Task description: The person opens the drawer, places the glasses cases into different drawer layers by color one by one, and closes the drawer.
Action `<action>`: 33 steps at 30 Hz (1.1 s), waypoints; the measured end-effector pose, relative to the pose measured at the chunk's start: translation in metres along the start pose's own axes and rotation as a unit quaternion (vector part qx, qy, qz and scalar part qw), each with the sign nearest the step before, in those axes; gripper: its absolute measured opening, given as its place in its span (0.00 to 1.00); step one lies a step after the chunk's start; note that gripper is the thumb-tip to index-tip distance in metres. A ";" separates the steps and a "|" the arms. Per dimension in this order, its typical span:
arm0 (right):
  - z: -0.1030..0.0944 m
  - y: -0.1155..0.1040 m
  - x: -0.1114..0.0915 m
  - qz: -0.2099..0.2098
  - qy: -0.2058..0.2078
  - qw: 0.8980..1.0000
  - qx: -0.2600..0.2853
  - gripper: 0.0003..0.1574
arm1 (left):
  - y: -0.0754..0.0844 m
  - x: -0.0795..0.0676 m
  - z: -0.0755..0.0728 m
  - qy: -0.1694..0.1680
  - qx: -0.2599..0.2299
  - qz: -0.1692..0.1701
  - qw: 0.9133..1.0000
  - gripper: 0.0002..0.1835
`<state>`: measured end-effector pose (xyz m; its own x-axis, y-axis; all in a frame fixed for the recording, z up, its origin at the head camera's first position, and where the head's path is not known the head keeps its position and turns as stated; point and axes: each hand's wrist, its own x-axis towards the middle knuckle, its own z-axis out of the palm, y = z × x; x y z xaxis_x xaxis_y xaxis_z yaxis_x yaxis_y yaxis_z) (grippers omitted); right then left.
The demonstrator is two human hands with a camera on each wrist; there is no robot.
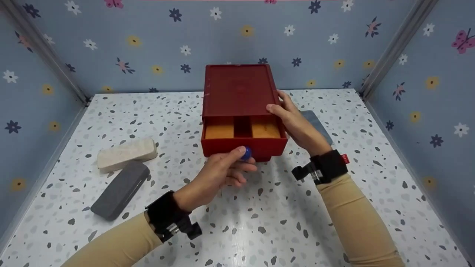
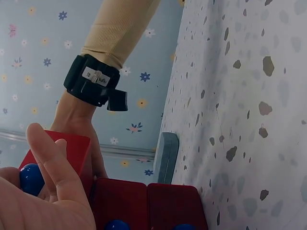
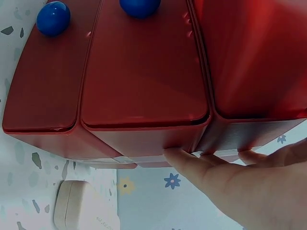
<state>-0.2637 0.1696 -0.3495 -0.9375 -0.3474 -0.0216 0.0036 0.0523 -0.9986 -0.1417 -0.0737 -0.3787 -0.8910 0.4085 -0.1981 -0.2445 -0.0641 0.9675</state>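
A dark red drawer cabinet (image 1: pixel 241 91) stands near the back of the table, its top drawer (image 1: pixel 219 145) pulled partly out. Two orange-yellow pieces (image 1: pixel 219 128) lie inside the drawer with a dark gap between them. My left hand (image 1: pixel 217 172) pinches the drawer's blue knob (image 1: pixel 246 153) between thumb and fingers. Against the cabinet's right side rests my right hand (image 1: pixel 297 124), thumb on the top edge and fingers extended along the side. The right wrist view shows those fingers (image 3: pixel 192 167) touching the side. Lower drawers (image 3: pixel 144 72) with blue knobs appear closed.
Left of the cabinet lie a cream case (image 1: pixel 127 154) and a dark grey case (image 1: pixel 120 190), touching or nearly so. A blue-grey case (image 1: pixel 317 124) lies partly hidden behind my right hand. Flower-patterned walls (image 1: pixel 237 40) border the speckled table (image 1: pixel 259 222).
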 end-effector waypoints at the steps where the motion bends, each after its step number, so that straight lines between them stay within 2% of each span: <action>1: 0.000 0.000 0.000 -0.001 -0.001 1.000 0.002 0.48 | 0.001 0.002 -0.001 0.001 0.001 0.000 1.000 0.29; 13: 0.000 -0.001 -0.001 -0.005 0.000 1.000 0.006 0.47 | 0.004 0.027 -0.009 0.016 0.021 0.012 1.000 0.28; 33: 0.001 -0.002 -0.001 0.011 0.002 1.000 0.011 0.46 | 0.013 0.048 -0.016 0.042 0.020 0.000 0.999 0.28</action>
<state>-0.2629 0.1689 -0.3477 -0.9388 -0.3418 -0.0439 0.0325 0.0390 -0.9987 -0.1940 -0.0691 -0.3782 -0.9208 0.3298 -0.2083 -0.2301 -0.0279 0.9728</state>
